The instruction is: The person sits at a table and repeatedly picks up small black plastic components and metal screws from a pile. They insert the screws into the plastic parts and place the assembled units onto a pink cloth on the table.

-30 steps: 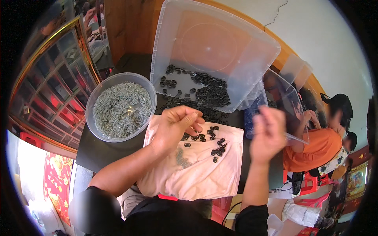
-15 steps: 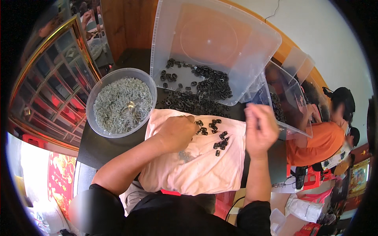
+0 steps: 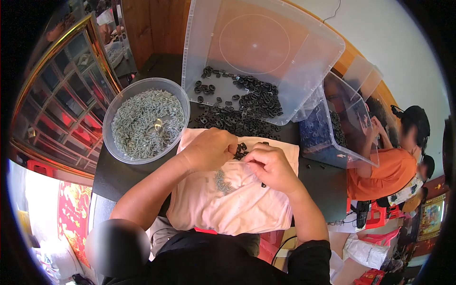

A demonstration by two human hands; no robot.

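My right hand (image 3: 273, 167) has swung in beside my left hand (image 3: 211, 148), bringing both to the black plastic pieces (image 3: 240, 151) lying on the pink cloth (image 3: 251, 211); fingers curled; I can't tell what they grip.

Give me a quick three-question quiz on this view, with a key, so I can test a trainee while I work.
1. True or false: the left hand and the right hand are both over the pink cloth.
2. What lies on the cloth between the hands?
A) Wooden pegs
B) Small black parts
C) Yellow buttons
3. Fill in: the round tub of small grey pieces stands to the ____ of the cloth, as the person sees it.

Key: 1. True. 2. B. 3. Left.
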